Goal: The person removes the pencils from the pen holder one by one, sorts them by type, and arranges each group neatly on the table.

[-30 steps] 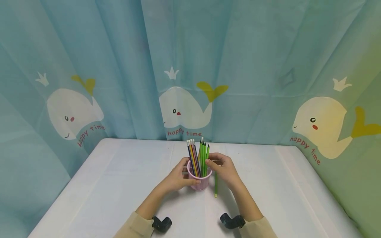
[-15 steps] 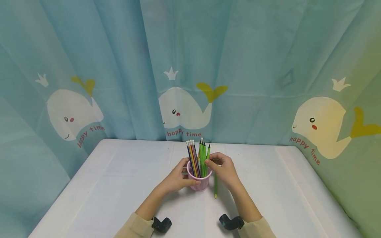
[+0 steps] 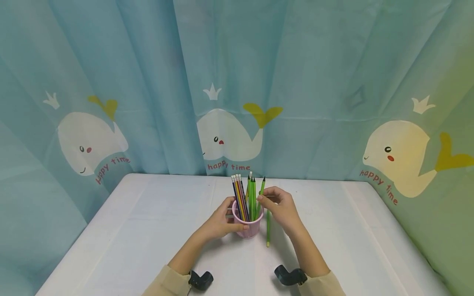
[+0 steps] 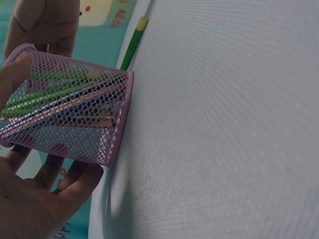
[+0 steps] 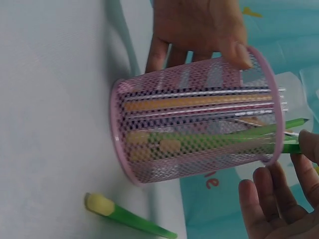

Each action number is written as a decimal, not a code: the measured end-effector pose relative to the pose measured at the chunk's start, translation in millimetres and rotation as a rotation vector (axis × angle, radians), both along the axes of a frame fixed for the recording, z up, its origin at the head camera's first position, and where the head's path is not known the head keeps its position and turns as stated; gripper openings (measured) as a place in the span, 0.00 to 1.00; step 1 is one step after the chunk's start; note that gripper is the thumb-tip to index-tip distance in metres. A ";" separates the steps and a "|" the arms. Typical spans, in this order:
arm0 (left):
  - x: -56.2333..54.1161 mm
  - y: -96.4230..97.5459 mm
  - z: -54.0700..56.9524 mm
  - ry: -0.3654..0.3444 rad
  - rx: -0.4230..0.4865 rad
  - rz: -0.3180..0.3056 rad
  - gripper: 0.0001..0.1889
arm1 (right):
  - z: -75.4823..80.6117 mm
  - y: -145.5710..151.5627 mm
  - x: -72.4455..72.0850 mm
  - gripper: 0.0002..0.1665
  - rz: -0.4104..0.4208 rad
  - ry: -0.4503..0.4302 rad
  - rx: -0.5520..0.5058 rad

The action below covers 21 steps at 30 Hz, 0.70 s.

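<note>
My left hand (image 3: 218, 222) holds a pink mesh pencil cup (image 3: 249, 231) upright on the table, thumb in front and fingers round its far left side. Inside stand dark and coloured striped pencils (image 3: 240, 201) with white ends up, and several green pencils (image 3: 252, 197) with black tips up. Between thumb and fingers, my right hand (image 3: 282, 207) pinches one green pencil (image 3: 263, 186) at the cup's right rim; it leans right, its lower end in the cup. In the right wrist view, the mesh (image 5: 199, 114) shows pencil ends near the cup's bottom.
Another green pencil (image 3: 268, 234) lies on the table just right of the cup, yellow end towards me. The white tabletop (image 3: 148, 230) ends at a blue-green curtain (image 3: 314, 82) with printed whales. Dark wrist cameras (image 3: 201, 280) sit at both cuffs.
The pinched green pencil has tilted to the right and risen slightly, and my right hand has shifted a little right with it. My left hand and the cup stay nearly still.
</note>
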<state>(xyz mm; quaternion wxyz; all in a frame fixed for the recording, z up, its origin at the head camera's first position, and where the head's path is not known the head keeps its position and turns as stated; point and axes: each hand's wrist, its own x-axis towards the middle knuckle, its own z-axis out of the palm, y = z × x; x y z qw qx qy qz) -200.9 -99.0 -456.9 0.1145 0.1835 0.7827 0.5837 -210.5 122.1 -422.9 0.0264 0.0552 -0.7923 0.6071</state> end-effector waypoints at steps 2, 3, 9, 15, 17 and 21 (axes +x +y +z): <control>0.2 0.0 -0.6 -0.001 0.000 0.001 0.42 | 2.8 0.5 0.6 0.13 0.011 0.003 -0.027; 0.2 0.1 -0.8 0.000 0.002 0.001 0.42 | 3.9 0.7 0.8 0.13 0.017 0.003 -0.043; 0.2 0.9 -0.4 -0.007 0.020 0.007 0.41 | 12.0 2.6 3.3 0.15 0.051 -0.003 -0.123; 0.5 1.0 1.0 -0.006 0.035 0.001 0.41 | 15.7 6.7 2.0 0.14 0.076 0.008 -0.171; 0.7 1.0 1.2 -0.008 0.032 0.003 0.41 | 16.8 8.4 2.0 0.15 0.083 0.011 -0.180; 0.3 1.1 1.2 -0.008 0.030 0.001 0.41 | 19.5 11.5 2.9 0.18 0.096 0.024 -0.215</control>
